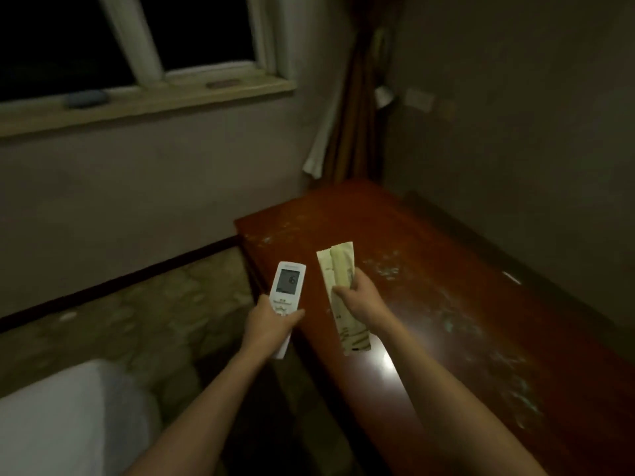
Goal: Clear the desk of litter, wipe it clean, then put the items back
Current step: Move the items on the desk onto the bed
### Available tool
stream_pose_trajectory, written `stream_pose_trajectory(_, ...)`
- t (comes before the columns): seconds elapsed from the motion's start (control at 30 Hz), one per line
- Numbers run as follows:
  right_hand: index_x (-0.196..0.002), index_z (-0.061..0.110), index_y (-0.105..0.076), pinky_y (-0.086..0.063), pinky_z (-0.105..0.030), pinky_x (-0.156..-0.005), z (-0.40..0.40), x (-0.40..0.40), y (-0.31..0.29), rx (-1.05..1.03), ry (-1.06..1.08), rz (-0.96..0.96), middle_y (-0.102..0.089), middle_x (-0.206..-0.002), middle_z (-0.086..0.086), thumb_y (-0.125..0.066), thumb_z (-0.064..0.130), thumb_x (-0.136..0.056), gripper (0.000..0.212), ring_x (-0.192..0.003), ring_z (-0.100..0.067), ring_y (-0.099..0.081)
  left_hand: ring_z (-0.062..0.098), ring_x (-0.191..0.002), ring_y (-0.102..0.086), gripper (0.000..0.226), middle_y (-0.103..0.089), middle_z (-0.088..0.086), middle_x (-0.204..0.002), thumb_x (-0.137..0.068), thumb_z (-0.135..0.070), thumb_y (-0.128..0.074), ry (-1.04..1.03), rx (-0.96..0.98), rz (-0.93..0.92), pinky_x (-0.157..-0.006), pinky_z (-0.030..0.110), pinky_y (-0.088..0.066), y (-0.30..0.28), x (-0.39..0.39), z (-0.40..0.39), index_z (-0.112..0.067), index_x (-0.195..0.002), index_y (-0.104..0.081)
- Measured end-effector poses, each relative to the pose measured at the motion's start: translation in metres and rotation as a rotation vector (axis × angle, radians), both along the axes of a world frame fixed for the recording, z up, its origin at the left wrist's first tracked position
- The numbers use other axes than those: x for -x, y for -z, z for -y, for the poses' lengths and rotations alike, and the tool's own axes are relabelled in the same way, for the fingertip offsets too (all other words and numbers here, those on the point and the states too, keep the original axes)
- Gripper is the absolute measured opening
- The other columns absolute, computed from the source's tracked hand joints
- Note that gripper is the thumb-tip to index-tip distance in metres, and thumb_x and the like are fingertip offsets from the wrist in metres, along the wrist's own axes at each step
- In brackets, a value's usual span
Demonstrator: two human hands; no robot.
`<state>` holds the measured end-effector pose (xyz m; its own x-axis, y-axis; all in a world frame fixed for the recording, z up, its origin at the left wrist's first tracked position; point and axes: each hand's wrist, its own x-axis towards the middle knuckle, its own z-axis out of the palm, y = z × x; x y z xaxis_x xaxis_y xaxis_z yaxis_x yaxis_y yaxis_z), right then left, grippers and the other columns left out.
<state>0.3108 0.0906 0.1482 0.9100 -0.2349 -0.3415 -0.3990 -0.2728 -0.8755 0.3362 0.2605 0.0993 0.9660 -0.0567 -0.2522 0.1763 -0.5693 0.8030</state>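
Head view: the left hand [271, 314] has its grip wrapped around a white remote [287, 290], held off the counter's [446, 269] left edge with its long axis pointing away from the person. The right hand [357, 297] pinches a pale paper sleeve [338, 297], its long axis parallel to the remote, above the counter's near-left portion; this hand appears better placed to set down first.

Head cam, down over desk [446, 269]
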Motion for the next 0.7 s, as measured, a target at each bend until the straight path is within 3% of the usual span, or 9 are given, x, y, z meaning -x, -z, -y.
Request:
stream_pose_trajectory(0.1,-0.124,0.015,-0.045,-0.052,-0.039,-0.083,-0.088,-0.029,-0.004,0.004,-0.119,-0.017,-0.057,-0.119,-0.005,-0.051,0.016,-0.096,0.028,-0.091,-0.018,-0.062,0.02,-0.093,-0.061,0.042,-0.059,0.002,-0.106,-0.079,-0.031,-0.074,-0.147,0.03,0.01,-0.08,0.039,-0.055,-0.002,-0.008,-0.089,-0.016,-0.107,-0.047)
stream_pose_trajectory(0.17,-0.13,0.016,-0.044,-0.049,-0.044,-0.092,-0.145,-0.044,-0.007,0.034,-0.191,-0.036,-0.055,-0.128,-0.006,-0.052,0.017,-0.096,0.035,-0.109,-0.025,-0.059,0.019,-0.094,-0.061,0.042,-0.06,0.004,-0.109,-0.08,-0.028,-0.073,-0.257,0.069,0.0,-0.081,0.037,-0.053,-0.003,-0.009,-0.14,-0.013,-0.111,-0.049)
stream_pose_trajectory(0.3,-0.136,0.016,-0.042,-0.046,-0.044,-0.095,-0.246,-0.063,-0.003,0.092,-0.36,-0.065,-0.052,-0.134,-0.007,-0.052,0.018,-0.096,0.041,-0.121,-0.029,-0.053,0.014,-0.091,-0.058,0.044,-0.06,0.001,-0.109,-0.081,-0.028,-0.073,-0.469,0.133,0.013,-0.08,0.032,-0.049,0.0,-0.003,-0.223,-0.009,-0.115,-0.052)
stream_pose_trajectory(0.37,-0.135,0.015,-0.042,-0.044,-0.043,-0.095,-0.288,-0.07,0.0,0.116,-0.453,-0.089,-0.052,-0.133,-0.007,-0.052,0.017,-0.096,0.04,-0.122,-0.029,-0.052,0.018,-0.099,-0.056,0.047,-0.055,0.0,-0.109,-0.082,-0.026,-0.072,-0.592,0.149,0.0,-0.081,0.028,-0.045,0.004,0.006,-0.258,-0.007,-0.119,-0.048)
stream_pose_trajectory(0.53,-0.134,0.014,-0.044,-0.045,-0.037,-0.09,-0.39,-0.09,0.015,0.119,-0.754,-0.087,-0.053,-0.134,-0.007,-0.05,0.017,-0.098,0.037,-0.119,-0.026,-0.053,0.028,-0.107,-0.058,0.055,-0.059,0.012,-0.119,-0.08,-0.033,-0.074,-0.904,0.144,-0.072,-0.082,0.031,-0.046,0.026,0.031,-0.344,-0.005,-0.119,-0.047)
stream_pose_trajectory(0.63,-0.137,0.014,-0.043,-0.045,-0.018,-0.063,-0.447,-0.105,0.027,0.08,-0.915,-0.079,-0.052,-0.133,-0.004,-0.045,0.014,-0.1,0.037,-0.095,-0.014,-0.063,0.03,-0.102,-0.059,0.055,-0.06,0.014,-0.114,-0.077,-0.034,-0.076,-1.112,0.203,-0.09,-0.087,0.036,-0.05,0.042,0.039,-0.39,-0.003,-0.113,-0.048)
stream_pose_trajectory(0.7,-0.134,0.014,-0.044,-0.045,-0.018,-0.053,-0.482,-0.119,0.037,0.046,-0.986,-0.094,-0.056,-0.127,-0.006,-0.045,0.013,-0.099,0.035,-0.078,-0.012,-0.065,0.03,-0.098,-0.06,0.054,-0.062,0.016,-0.11,-0.076,-0.031,-0.078,-1.247,0.24,-0.087,-0.083,0.037,-0.051,0.049,0.039,-0.418,-0.001,-0.111,-0.051)
